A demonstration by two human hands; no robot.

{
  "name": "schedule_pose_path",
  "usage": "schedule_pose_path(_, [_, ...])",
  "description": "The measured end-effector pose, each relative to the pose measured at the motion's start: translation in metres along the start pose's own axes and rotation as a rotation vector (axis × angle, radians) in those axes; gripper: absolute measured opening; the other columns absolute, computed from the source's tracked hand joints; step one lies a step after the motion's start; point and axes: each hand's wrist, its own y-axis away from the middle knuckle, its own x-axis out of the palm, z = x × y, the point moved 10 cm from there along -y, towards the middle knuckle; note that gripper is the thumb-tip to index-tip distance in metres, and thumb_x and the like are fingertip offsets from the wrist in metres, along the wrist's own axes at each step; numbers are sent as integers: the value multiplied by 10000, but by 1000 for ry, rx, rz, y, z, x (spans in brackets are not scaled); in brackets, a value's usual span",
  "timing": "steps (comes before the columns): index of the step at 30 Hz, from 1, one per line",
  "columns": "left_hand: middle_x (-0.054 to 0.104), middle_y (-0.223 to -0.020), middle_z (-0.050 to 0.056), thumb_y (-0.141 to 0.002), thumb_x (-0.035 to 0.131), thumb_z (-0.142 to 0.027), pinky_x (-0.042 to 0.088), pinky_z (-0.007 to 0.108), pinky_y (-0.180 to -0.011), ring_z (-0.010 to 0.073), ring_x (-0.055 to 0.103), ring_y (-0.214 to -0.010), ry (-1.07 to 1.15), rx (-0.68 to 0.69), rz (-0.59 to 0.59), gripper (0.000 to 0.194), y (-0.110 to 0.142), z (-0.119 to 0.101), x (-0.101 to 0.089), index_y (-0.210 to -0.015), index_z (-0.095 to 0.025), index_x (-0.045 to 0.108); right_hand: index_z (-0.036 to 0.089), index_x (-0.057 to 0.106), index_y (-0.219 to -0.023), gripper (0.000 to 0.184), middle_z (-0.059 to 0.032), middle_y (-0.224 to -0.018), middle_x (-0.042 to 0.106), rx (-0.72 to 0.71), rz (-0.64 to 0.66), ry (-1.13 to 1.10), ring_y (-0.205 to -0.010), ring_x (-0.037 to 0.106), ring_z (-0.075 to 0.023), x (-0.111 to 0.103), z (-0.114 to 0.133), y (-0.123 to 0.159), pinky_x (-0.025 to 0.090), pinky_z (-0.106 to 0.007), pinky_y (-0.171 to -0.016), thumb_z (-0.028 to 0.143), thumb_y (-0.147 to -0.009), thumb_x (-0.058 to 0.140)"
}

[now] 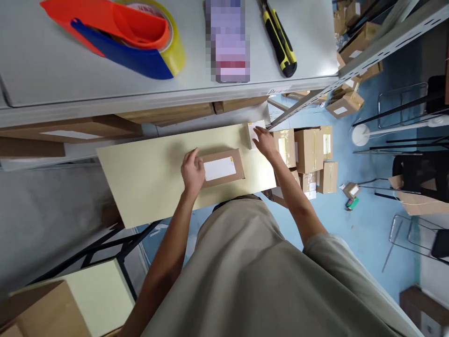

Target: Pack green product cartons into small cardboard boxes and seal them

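Note:
A closed brown cardboard box [240, 164] with a white label [220, 169] on top lies on the pale yellow table [147, 182]. My left hand [192, 174] is at the box's left end, its fingers loosely bent and apart; whether it presses on the cardboard I cannot tell. Farther right, my right hand [265, 142] reaches over a small stack of white labels [251, 135] near the table's back right corner. Its fingers are spread, with the fingertips at the stack; no label shows lifted between them.
Above the table, a grey shelf [189, 89] carries a red and blue tape dispenser [136, 56] and a yellow and black utility knife [279, 42]. Stacked cartons [308, 150] stand right of the table. A metal shelf post [393, 42] rises at the right.

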Motion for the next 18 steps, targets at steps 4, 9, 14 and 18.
schedule_pose_path(4, [720,-1533,152,-1051,553,-223,495,491,-1313,330,652,-1487,17,125,134,479,-9,-55,33,-1499,-231,722,79,542,-1687,636,-243,-1796,469,-16,88,71,-1660,440,-389,4,-4,-56,392,-597,-1368,91,-1057,629])
schedule_pose_path(9, [740,-1522,124,-1080,541,-248,512,496,-1300,330,661,-1474,47,150,229,467,11,-72,66,-1514,-249,715,110,625,-1615,534,-241,-1770,487,-52,155,135,-1642,438,-384,11,-5,-77,360,-583,-1356,119,-1083,654])
schedule_pose_path(14, [754,-1503,133,-1075,539,-239,525,497,-1296,329,679,-1452,77,155,268,464,28,-69,84,-1505,-246,714,125,671,-1569,442,-205,-1761,510,-86,114,168,-1627,441,-376,0,-1,-70,346,-569,-1352,181,-1140,582])
schedule_pose_path(18, [705,-1591,143,-1079,520,-222,494,516,-1331,317,632,-1528,90,195,292,586,23,-79,96,-1664,-233,559,145,733,-1487,427,-175,-1694,597,-137,2,151,-1578,488,-381,-18,2,-39,386,-590,-1325,201,-1171,452])
